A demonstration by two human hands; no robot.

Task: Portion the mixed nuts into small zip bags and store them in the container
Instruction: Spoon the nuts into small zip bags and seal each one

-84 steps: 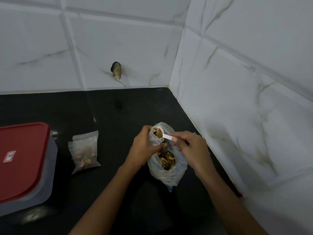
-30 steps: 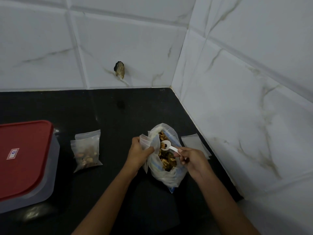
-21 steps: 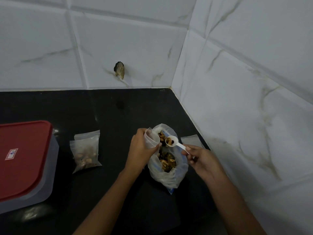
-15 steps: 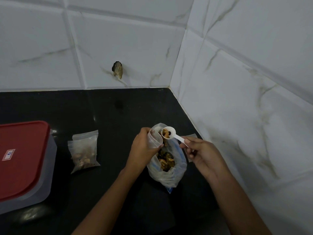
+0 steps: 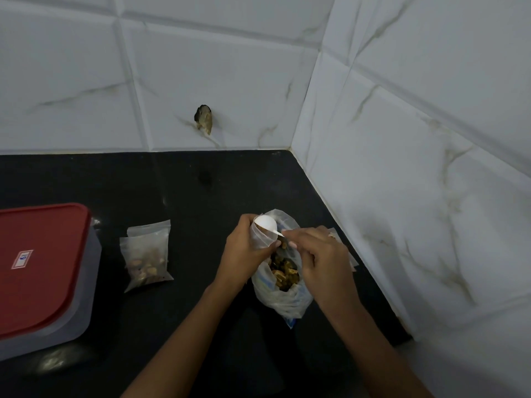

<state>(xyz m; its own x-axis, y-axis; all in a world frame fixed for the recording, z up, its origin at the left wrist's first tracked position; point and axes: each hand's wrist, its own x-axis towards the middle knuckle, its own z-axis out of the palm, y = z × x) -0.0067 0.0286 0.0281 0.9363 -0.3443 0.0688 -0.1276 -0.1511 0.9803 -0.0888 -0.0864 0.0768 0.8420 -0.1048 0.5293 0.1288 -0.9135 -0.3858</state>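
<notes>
Gripping a small zip bag (image 5: 261,240) with the left hand (image 5: 244,249), just above the open large bag of mixed nuts (image 5: 287,300). Pinching the handle of a white spoon (image 5: 267,224) with the right hand (image 5: 319,255), bowl turned face-down at the small bag's mouth. Large bag upright on the black desk (image 5: 201,191), near the tiled wall (image 5: 402,196). Well to the left, lying flat, 1 filled zip bag (image 5: 146,255) with nuts inside. Beyond that, at the left edge, the container (image 5: 84,297) with its red lid (image 5: 48,254) on.
</notes>
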